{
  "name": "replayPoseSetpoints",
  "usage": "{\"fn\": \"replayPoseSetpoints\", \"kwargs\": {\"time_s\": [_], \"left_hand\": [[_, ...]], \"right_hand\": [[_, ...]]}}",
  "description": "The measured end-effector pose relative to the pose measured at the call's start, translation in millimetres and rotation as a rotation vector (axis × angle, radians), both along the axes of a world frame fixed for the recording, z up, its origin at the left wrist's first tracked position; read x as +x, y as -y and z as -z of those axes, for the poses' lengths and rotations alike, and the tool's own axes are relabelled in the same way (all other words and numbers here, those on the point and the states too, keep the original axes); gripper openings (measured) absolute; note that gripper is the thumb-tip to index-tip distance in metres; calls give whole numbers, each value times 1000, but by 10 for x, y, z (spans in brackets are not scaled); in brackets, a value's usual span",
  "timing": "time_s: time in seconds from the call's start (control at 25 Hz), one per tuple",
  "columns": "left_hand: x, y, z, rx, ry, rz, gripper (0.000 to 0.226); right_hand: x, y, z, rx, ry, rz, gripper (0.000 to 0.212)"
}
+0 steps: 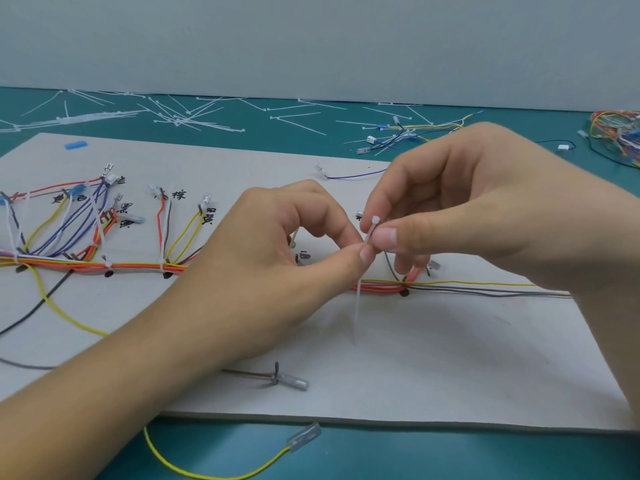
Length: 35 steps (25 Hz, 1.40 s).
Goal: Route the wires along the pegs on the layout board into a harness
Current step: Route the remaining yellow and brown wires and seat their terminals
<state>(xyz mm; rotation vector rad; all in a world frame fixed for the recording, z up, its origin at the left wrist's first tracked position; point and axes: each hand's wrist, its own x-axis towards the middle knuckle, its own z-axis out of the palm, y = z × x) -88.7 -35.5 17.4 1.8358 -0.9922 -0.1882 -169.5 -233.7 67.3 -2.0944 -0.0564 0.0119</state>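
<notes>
A grey layout board [433, 358] lies on the teal table, with a bundle of orange, yellow and grey wires [90, 265] running along its black pegs [403, 292]. Branch wires with clear terminals fan up at the left. My left hand [273, 258] and my right hand [464, 206] meet above the bundle, and both pinch a white cable tie [370, 233] near its head. The tie's tail hangs down across the wires toward the board. My hands hide the middle stretch of the bundle.
Many loose white cable ties [180, 116] lie scattered at the back of the table. Spare wires with connectors [408, 133] sit at the back right, and a tangled wire heap [620, 133] at the far right. A yellow wire [221, 469] hangs off the board's front edge.
</notes>
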Motion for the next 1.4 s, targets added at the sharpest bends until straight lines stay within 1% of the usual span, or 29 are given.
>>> {"fn": "replayPoseSetpoints", "kwargs": {"time_s": [0.24, 0.48, 0.64, 0.72, 0.84, 0.92, 1.04, 1.12, 1.28, 1.4], "left_hand": [[-1, -2, 6, 8, 21, 13, 11], [-4, 7, 22, 51, 44, 29, 8], [10, 14, 57, 78, 70, -4, 9], [12, 14, 82, 133, 117, -43, 13], [-6, 31, 119, 276, 247, -34, 21], [-27, 57, 124, 336, 280, -25, 22], [-42, 89, 108, 322, 271, -48, 17], [-49, 103, 100, 309, 267, -49, 11], [-40, 121, 112, 345, 289, -22, 11], [-32, 131, 116, 362, 285, -5, 12]], "right_hand": [[26, 20, 25, 12, 2, -25, 5], [44, 36, 51, 23, -7, -8, 7], [57, 23, 68, -7, -3, 12, 3], [70, 55, 54, -24, 16, 81, 5], [100, 142, 42, -49, 60, 273, 9], [122, 197, 51, -79, 71, 393, 13], [145, 243, 68, -108, 82, 510, 18], [154, 255, 86, -126, 88, 565, 16], [195, 228, 178, -265, 21, 573, 9], [210, 181, 232, -312, -71, 471, 9]]}}
